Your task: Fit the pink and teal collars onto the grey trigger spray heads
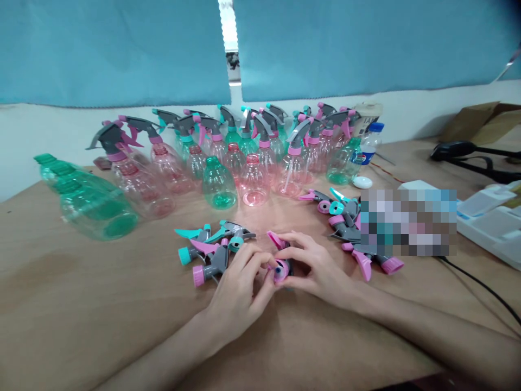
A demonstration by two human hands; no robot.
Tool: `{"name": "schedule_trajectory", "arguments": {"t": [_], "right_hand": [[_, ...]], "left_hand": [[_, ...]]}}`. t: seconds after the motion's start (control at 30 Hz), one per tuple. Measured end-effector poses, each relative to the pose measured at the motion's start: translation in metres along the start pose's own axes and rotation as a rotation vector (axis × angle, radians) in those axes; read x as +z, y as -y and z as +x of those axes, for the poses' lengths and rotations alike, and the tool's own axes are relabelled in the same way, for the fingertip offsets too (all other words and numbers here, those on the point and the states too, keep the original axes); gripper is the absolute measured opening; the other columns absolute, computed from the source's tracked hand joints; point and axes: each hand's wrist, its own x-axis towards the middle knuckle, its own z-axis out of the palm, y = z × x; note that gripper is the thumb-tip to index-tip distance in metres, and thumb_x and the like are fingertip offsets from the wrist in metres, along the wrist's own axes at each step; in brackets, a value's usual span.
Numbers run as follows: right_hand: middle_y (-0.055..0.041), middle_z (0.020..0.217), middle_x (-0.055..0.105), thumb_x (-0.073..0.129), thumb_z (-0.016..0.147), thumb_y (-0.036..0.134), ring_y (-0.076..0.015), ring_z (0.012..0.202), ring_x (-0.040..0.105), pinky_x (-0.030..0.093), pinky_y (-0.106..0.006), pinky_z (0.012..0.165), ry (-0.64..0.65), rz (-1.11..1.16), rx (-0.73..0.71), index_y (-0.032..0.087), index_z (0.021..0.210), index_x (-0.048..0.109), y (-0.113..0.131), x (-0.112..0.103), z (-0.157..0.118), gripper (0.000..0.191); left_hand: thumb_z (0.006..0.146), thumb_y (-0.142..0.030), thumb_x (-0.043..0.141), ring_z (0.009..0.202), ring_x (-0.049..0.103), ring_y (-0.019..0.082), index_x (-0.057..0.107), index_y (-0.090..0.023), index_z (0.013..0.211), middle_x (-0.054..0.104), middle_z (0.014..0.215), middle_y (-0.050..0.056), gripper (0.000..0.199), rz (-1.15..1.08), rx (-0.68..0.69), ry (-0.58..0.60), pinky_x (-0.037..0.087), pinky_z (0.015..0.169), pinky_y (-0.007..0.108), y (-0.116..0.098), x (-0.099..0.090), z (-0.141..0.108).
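Between my hands is a pink and grey trigger spray head (281, 271), its pink collar facing me. My right hand (311, 264) grips it from the right, thumb and fingers around the collar and body. My left hand (245, 283) pinches at the collar's opening from the left; whether a small part sits in those fingertips is hidden. Just beyond my left hand lie several loose spray heads, among them a pink one (211, 266) and a teal one (234, 237). Another pile of spray heads (345, 231) lies to the right of my right hand.
Behind stand several pink and green bottles, some with spray heads and some uncapped, such as a green bottle (220, 184). Green bottles (95, 209) are at the left. A white oval object (362, 182), blue-capped bottle (370, 145), compartment tray (494, 217) and black cable (484, 282) are at right.
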Motion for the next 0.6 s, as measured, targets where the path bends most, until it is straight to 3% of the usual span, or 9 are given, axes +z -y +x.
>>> {"name": "schedule_trajectory", "arguments": {"t": [0.6], "right_hand": [[-0.009, 0.125, 0.056, 0.069, 0.077, 0.039, -0.0267, 0.12, 0.048, 0.04, -0.046, 0.099, 0.028, -0.034, -0.024, 0.024, 0.099, 0.066, 0.0001, 0.0025, -0.0011, 0.027]], "left_hand": [[0.081, -0.013, 0.047, 0.07, 0.047, 0.014, 0.047, -0.018, 0.082, 0.046, 0.082, 0.001, 0.006, 0.036, -0.029, 0.071, 0.039, 0.063, 0.028, 0.0003, -0.0001, 0.0015]]}}
